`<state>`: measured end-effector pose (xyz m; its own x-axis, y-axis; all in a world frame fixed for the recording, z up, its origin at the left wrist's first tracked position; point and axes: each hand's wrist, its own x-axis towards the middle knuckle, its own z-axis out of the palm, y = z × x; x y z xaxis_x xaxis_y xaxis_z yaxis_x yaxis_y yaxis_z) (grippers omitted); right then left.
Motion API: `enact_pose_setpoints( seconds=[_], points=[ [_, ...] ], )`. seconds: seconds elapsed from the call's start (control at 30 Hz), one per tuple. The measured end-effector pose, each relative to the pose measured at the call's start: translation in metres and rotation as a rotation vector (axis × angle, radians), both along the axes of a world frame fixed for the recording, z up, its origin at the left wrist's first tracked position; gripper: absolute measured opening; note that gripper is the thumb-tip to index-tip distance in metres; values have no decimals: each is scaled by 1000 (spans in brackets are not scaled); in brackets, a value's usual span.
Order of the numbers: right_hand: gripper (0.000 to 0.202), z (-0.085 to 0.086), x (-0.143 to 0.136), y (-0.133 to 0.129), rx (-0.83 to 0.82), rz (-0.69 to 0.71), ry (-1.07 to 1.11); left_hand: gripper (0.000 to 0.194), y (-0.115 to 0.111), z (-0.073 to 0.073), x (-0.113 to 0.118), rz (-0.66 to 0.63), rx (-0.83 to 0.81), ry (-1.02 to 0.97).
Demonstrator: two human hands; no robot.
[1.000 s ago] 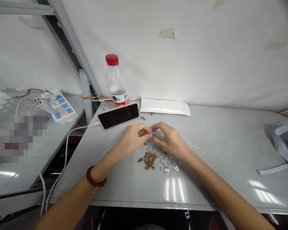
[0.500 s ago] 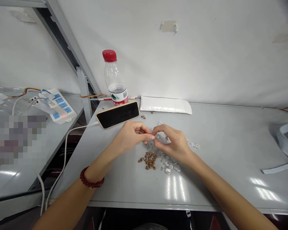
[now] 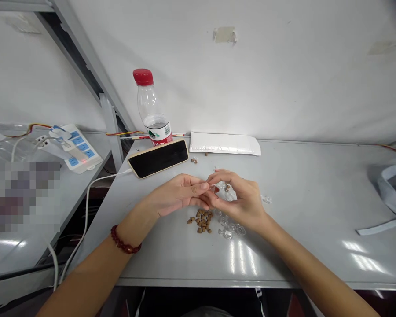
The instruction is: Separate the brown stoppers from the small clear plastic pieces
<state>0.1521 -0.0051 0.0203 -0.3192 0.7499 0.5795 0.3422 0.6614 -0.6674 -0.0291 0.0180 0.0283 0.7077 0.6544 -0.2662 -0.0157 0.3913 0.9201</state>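
Left hand (image 3: 180,196), right hand (image 3: 240,200): fingers pinched on 1 small clear piece (image 3: 213,188) between them, above the counter (image 3: 171,259).
Clear plastic pieces (image 3: 230,227): a slip could lose it here.
Brown pellets (image 3: 203,223): dipping fingers could scatter them.

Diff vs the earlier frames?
Left hand rolled palm-up, its fingers straighter; right hand now overlaps its fingertips. Both sit slightly nearer the person. Any pickup or release at the fingertips is too small to tell. Brown pieces, phone, bottle and white packet stayed put; their shift in frame is camera motion.
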Motion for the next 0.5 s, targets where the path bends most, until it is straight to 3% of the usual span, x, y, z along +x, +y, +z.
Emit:
enact_pose_setpoints(
  seconds=[0.27,0.4,0.5],
  points=[
    [16,5,4,0,-118,17,11,31,-1,0,4,75,113,88],
    [21,1,16,17,-77,-2,-224,31,-1,-10,11,293,430,453],
    [22,-9,21,35,21,-248,-416,34,0,-23,18,386,693,726]
  ],
)
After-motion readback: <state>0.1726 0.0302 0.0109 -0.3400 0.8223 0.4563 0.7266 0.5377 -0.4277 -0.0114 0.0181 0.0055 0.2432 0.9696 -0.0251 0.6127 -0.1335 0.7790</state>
